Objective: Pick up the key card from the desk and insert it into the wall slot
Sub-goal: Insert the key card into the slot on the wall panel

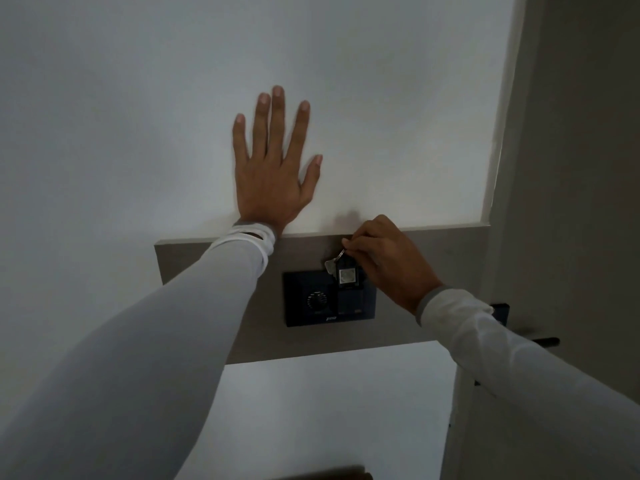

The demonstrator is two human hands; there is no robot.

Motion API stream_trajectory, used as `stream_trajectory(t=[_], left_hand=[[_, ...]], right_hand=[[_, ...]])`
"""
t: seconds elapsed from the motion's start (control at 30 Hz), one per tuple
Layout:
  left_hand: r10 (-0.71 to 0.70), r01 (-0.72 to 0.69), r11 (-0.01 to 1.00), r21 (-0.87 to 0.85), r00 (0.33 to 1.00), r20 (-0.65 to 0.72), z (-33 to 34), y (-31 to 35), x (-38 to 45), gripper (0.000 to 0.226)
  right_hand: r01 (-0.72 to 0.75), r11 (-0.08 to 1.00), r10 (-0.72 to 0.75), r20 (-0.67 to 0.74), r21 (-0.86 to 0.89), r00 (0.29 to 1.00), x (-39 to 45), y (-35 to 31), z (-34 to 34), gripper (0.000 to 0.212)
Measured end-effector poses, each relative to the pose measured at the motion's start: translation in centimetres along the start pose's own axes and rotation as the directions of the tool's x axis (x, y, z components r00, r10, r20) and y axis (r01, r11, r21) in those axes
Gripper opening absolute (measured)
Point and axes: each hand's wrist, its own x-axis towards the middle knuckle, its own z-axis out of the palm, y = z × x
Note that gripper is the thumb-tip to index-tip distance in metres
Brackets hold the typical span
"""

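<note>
A black key card tag (pixel 347 276) with a grey square label hangs on a small ring, with a silver key beside it. My right hand (pixel 388 258) pinches the ring from above. The tag's lower end meets the top of the slot (pixel 350 299) in the right half of a black wall panel (pixel 298 317); how deep it sits cannot be told. My left hand (pixel 273 168) lies flat on the white wall above and left of the panel, fingers spread, holding nothing.
The black panel has a round dial (pixel 317 300) on its left half and sits on a grey-brown wall strip (pixel 214 258). A door frame (pixel 498 133) and a dark door handle (pixel 545 341) are to the right. A brown edge (pixel 329 474) shows at the bottom.
</note>
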Motion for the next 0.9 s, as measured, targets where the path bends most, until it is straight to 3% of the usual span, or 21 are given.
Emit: stream_trajectory(t=[0.67, 0.9], left_hand=[[-0.006, 0.006, 1.0, -0.007, 1.0, 0.02, -0.4, 0.1, 0.1, 0.068], [-0.005, 0.005, 1.0, -0.009, 0.999, 0.033, -0.5, 0.1, 0.2, 0.067]], right_hand=[[0.098, 0.995, -0.099, 0.191, 0.011, 0.977, 1.0, 0.0, -1.6, 0.018], [0.036, 0.999, -0.04, 0.216, 0.019, 0.976, 1.1, 0.0, -1.4, 0.019]])
